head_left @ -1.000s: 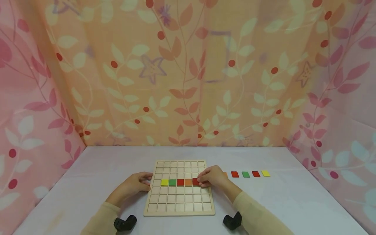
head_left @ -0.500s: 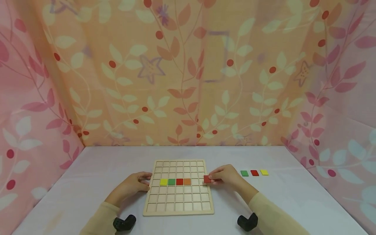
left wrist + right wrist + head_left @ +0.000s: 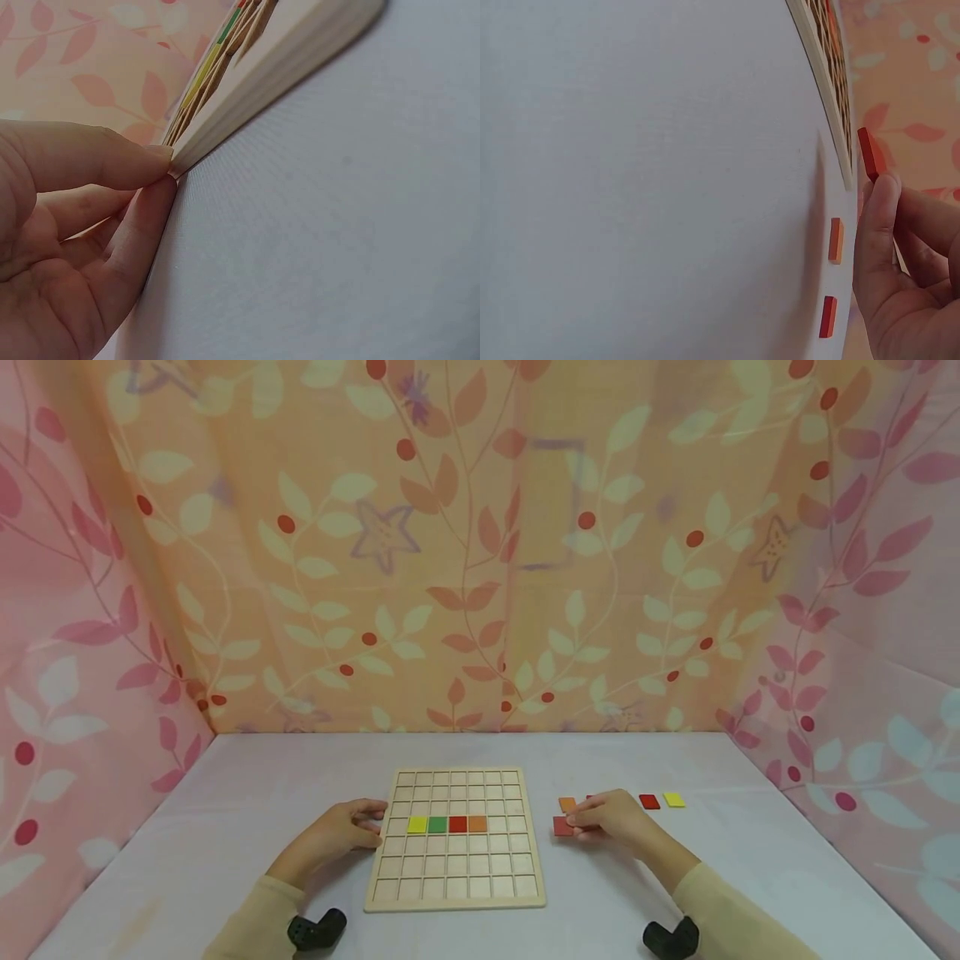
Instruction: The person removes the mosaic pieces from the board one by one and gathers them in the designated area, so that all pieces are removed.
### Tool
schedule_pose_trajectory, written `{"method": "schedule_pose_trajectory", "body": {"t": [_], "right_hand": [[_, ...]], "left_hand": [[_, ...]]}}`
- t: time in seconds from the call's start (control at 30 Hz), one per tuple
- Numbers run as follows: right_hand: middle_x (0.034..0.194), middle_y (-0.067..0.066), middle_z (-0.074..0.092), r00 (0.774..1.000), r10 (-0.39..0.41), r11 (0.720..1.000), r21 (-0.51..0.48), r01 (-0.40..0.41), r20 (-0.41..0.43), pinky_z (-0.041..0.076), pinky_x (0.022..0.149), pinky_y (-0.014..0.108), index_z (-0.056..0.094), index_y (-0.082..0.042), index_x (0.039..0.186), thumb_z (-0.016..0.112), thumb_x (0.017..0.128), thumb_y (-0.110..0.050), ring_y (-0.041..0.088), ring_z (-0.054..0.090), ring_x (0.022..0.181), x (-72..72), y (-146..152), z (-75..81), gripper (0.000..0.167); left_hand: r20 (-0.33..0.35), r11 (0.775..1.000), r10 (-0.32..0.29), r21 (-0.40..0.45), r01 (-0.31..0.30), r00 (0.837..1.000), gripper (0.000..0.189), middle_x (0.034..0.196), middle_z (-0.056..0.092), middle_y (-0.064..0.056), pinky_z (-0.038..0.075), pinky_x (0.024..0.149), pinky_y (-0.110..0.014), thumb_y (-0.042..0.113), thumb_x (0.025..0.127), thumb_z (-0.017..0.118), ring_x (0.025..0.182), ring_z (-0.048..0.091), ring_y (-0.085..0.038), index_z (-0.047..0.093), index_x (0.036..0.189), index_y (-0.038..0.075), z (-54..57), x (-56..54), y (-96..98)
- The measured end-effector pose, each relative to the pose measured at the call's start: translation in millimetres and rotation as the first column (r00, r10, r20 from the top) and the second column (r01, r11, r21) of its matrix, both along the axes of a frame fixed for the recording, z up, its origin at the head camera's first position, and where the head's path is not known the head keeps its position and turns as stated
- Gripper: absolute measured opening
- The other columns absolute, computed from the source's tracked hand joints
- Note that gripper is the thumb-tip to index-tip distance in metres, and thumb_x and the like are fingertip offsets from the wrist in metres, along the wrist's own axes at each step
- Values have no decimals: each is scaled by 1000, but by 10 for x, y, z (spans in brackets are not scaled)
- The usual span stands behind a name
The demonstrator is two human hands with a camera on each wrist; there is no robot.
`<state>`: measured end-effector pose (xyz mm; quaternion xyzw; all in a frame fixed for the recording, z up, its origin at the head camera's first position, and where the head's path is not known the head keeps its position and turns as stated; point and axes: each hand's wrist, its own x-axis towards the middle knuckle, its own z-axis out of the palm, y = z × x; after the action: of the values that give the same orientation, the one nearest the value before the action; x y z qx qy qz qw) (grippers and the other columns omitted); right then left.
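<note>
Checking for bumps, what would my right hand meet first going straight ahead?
Likely the right edge of the board, but your right hand and its red tile look raised, so they might pass over.

The pale rectangular wooden board (image 3: 456, 845) lies on the white bench (image 3: 465, 935), left of the red square tile (image 3: 562, 827) in the right hand (image 3: 621, 818).

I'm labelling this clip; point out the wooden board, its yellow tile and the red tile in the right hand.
Wooden board (image 3: 455, 906), head view, near rim.
Yellow tile (image 3: 417, 825), head view, face's middle.
Red tile (image 3: 562, 827), head view, uncovered face part.
</note>
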<state>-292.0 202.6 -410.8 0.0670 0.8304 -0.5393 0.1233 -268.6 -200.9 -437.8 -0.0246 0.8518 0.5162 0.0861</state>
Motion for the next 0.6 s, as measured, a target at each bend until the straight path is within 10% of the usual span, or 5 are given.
{"method": "schedule_pose_trajectory", "body": {"t": [0.6], "right_hand": [[77,4,71,998,10,998,-60,-7,55,57,65,22,74,6,105,77,85,-10,10,65,63,-26,248,-82,26]], "left_hand": [[-7,1000,-2,12,2,1000,59,123,61,-20,52,75,-29,-11,77,71,92,59,-17,54,134,-8,32,36,19]]}}
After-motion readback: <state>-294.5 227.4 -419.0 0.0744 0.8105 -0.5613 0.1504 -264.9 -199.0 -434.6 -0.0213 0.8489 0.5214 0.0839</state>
